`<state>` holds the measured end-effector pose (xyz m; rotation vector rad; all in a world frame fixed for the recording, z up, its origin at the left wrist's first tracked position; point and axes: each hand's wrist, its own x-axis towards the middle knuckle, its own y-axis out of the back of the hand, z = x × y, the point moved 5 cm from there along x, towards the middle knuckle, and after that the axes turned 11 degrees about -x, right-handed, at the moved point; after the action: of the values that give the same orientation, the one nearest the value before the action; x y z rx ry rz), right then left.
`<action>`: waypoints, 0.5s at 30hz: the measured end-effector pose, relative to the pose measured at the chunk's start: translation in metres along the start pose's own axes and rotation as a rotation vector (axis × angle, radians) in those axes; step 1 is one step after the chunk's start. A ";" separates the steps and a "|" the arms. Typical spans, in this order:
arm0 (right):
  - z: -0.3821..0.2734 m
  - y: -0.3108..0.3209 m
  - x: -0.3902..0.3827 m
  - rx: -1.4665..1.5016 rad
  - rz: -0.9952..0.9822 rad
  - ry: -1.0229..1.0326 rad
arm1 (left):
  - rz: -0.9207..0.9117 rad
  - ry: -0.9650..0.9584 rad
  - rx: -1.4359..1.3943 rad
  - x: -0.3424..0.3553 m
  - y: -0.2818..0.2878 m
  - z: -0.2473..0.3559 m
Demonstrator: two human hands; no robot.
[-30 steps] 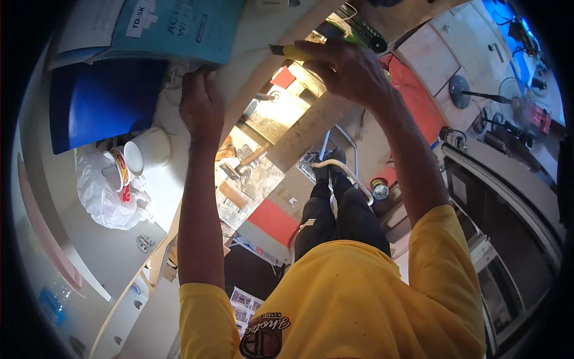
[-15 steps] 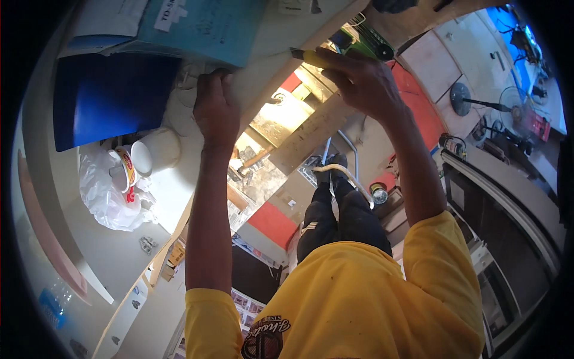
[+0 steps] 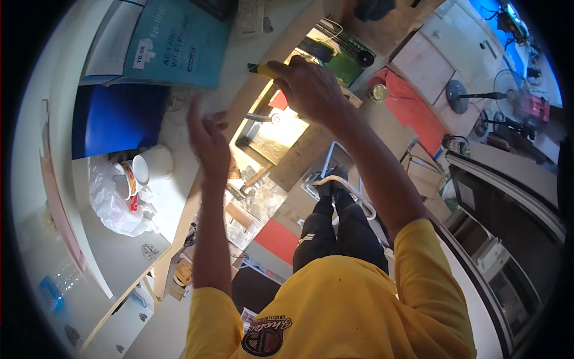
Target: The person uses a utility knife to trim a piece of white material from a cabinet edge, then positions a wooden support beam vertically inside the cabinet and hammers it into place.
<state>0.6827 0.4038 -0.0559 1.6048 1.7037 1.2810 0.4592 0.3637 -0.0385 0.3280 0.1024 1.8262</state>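
Note:
My right hand (image 3: 311, 90) is closed round a yellow cutter (image 3: 263, 71), whose dark tip points left over the edge of the pale shelf board (image 3: 236, 105). My left hand (image 3: 209, 140) is lifted off the board with its fingers apart and holds nothing; motion smears it a little. Beyond the left hand a teal box (image 3: 179, 51) stands on the shelf. Below that box is a dark blue panel or folder (image 3: 116, 122).
Left on the shelf are a white plastic bag (image 3: 116, 200) and a white cup (image 3: 158, 164) lying on its side. Below the board is a lit drawer or compartment (image 3: 269, 143) with tools. A metal-framed stool (image 3: 335, 155) stands by my legs, and a fan (image 3: 457, 96) at the right.
My left hand has let go of the board edge, and its fingers have spread. My right hand has moved left and slightly down with the cutter. The whole view has shifted slightly.

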 end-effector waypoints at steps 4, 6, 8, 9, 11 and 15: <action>-0.002 0.001 -0.001 0.061 -0.030 -0.032 | -0.259 -0.441 0.335 -0.048 -0.048 0.046; -0.006 0.002 -0.001 0.071 -0.027 -0.017 | -0.161 -0.363 0.187 -0.040 -0.054 0.054; -0.008 -0.002 -0.004 0.083 0.012 -0.001 | 0.008 -0.205 -0.083 -0.025 -0.053 0.052; -0.007 -0.003 -0.006 0.090 0.035 0.003 | 0.154 -0.390 -0.184 -0.016 -0.052 0.067; -0.002 -0.003 -0.008 0.099 0.030 -0.015 | 0.328 -0.679 -0.197 -0.008 -0.051 0.093; 0.006 -0.014 -0.014 0.123 0.086 -0.026 | -0.098 -0.856 0.524 -0.020 -0.082 0.111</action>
<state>0.6833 0.3944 -0.0745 1.7751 1.7445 1.2109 0.5710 0.3564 0.0441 1.4117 -0.0063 1.4056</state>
